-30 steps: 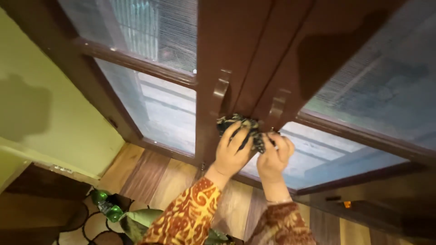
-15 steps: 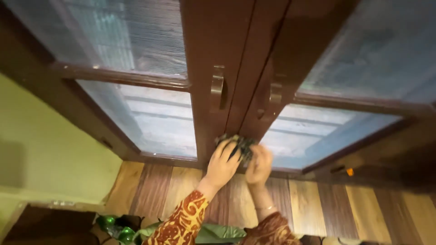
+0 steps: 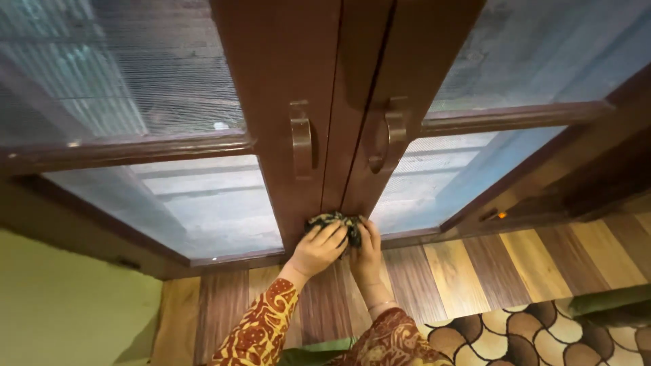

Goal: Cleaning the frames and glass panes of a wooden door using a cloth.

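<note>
Brown wooden double doors (image 3: 291, 74) with mesh-screened panes stand closed above a wood-plank floor (image 3: 488, 261); a patterned rug (image 3: 536, 335) lies at the lower right. Two curved handles (image 3: 301, 139) flank the centre seam. At the doors' bottom edge, the left hand (image 3: 319, 248) and right hand (image 3: 366, 251) press a dark patterned cloth (image 3: 333, 221) against the wood, fingers curled over it.

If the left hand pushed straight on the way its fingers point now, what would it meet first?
The left hand already presses a dark patterned cloth, so that comes first. Right behind it is the bottom of the brown door frame where the two doors meet. Depth is hard to judge, but no gap shows.
</note>
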